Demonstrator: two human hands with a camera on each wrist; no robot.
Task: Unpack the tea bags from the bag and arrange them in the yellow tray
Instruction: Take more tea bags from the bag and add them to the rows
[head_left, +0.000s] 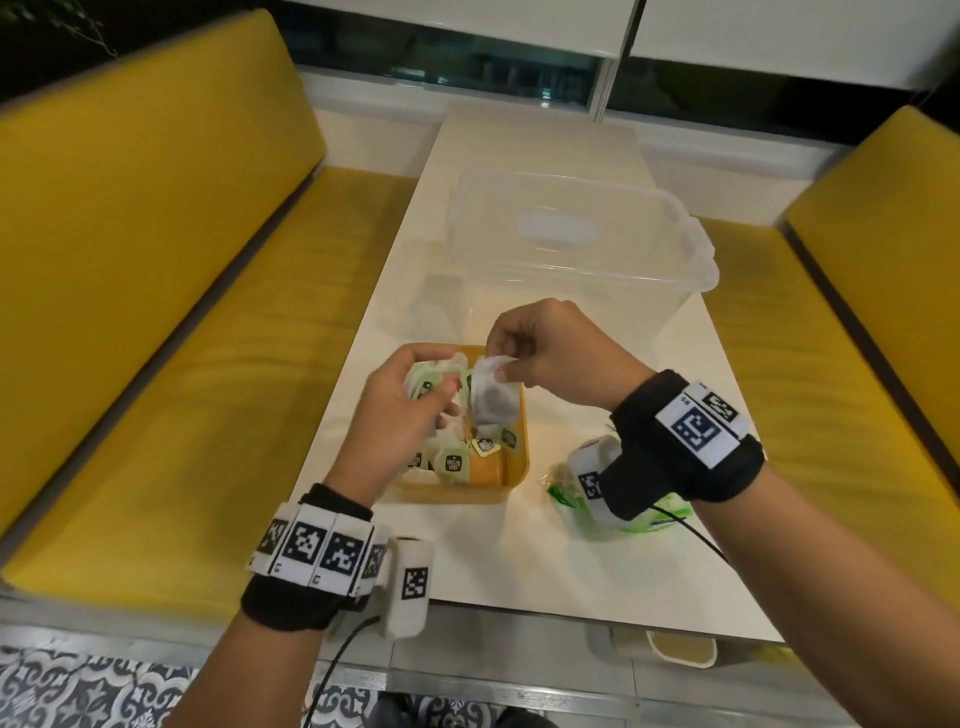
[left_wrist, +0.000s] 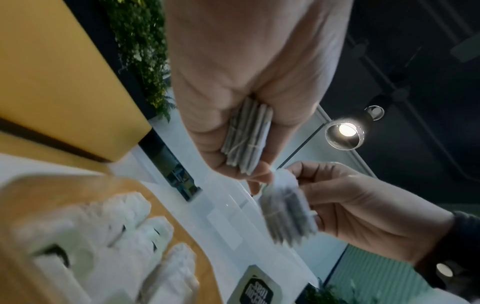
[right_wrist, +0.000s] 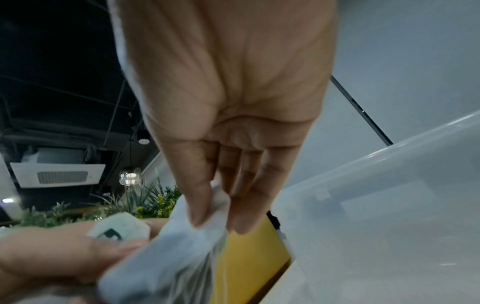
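The yellow tray (head_left: 521, 447) sits on the white table and holds several white tea bags with green tags (head_left: 451, 462). Above its left half my left hand (head_left: 441, 395) grips a small stack of tea bags (left_wrist: 246, 135) between thumb and fingers. My right hand (head_left: 501, 364) pinches the top of one white tea bag (head_left: 493, 402), which hangs over the tray's far right part, close beside the left hand. In the right wrist view my fingertips (right_wrist: 200, 218) squeeze that bag (right_wrist: 179, 253). The green packaging bag (head_left: 563, 491) lies on the table right of the tray, partly hidden by my right wrist.
A large clear plastic bin (head_left: 691, 270) stands just behind the tray. Yellow cushioned benches (head_left: 156, 312) run along both sides of the narrow table (head_left: 519, 561). A cable trails from each wrist band. A cup (head_left: 681, 649) sits below the table's near right edge.
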